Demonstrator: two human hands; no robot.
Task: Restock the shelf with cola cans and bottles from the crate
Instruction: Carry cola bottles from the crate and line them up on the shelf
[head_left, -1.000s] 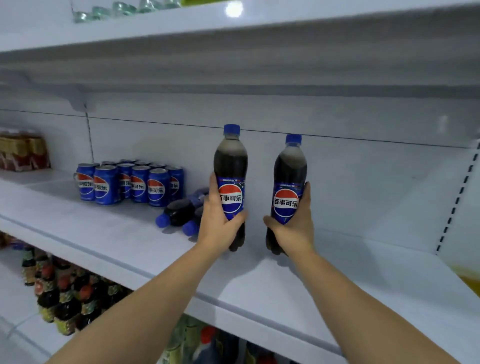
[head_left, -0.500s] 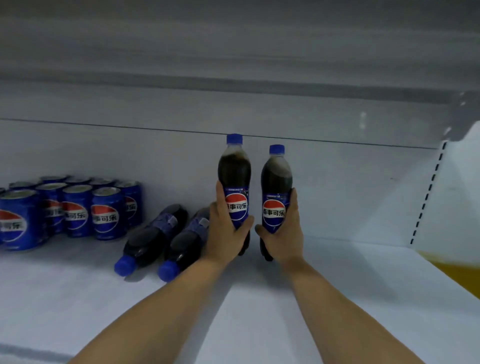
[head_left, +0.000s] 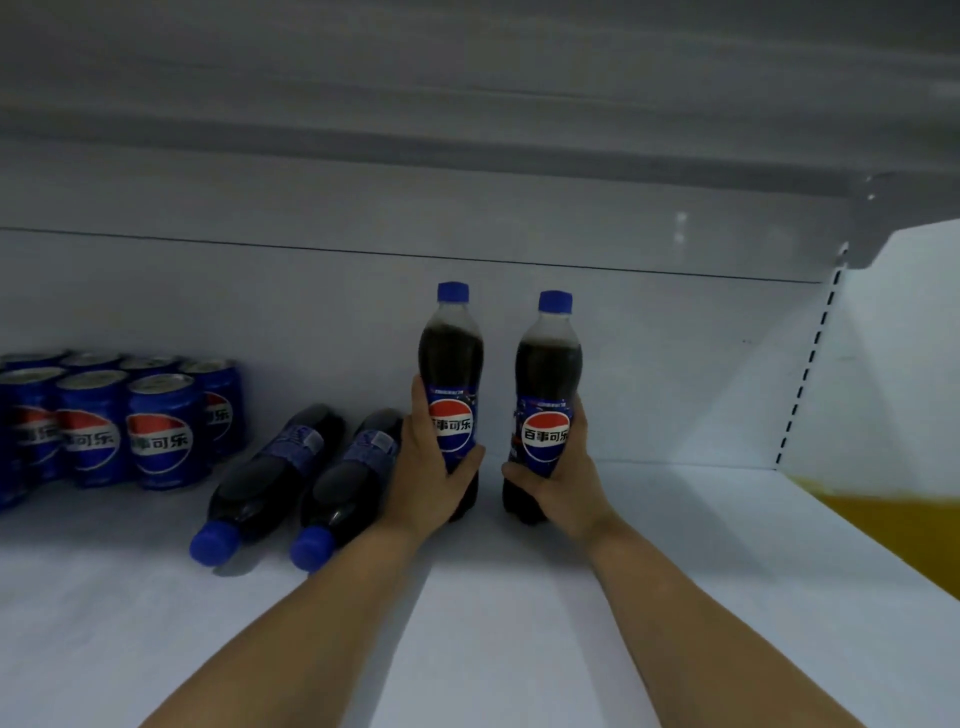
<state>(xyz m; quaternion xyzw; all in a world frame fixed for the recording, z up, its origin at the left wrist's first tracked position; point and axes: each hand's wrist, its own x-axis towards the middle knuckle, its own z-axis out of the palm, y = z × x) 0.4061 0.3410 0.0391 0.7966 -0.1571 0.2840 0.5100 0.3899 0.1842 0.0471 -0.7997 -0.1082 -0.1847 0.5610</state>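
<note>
Two upright cola bottles with blue caps stand near the back of the white shelf (head_left: 675, 545). My left hand (head_left: 426, 467) is wrapped around the left cola bottle (head_left: 451, 358). My right hand (head_left: 563, 478) grips the right cola bottle (head_left: 548, 374). Both bottle bases look level with the shelf surface; whether they rest on it I cannot tell. Just left of my left hand, two more cola bottles (head_left: 270, 478) lie on their sides with caps toward me. Several blue cola cans (head_left: 161, 431) stand in rows at the far left. The crate is out of view.
The shelf's back wall (head_left: 649, 364) is close behind the bottles. An upper shelf (head_left: 467, 104) hangs low overhead. A perforated upright (head_left: 810, 364) marks the right end, with a yellow area (head_left: 893, 535) beyond it. Bare shelf extends right of the bottles and toward me.
Both hands have carried the bottles deeper into the shelf and lower, and the bottles stand a little further apart. My view has moved in closer, so the lower shelves are gone from sight.
</note>
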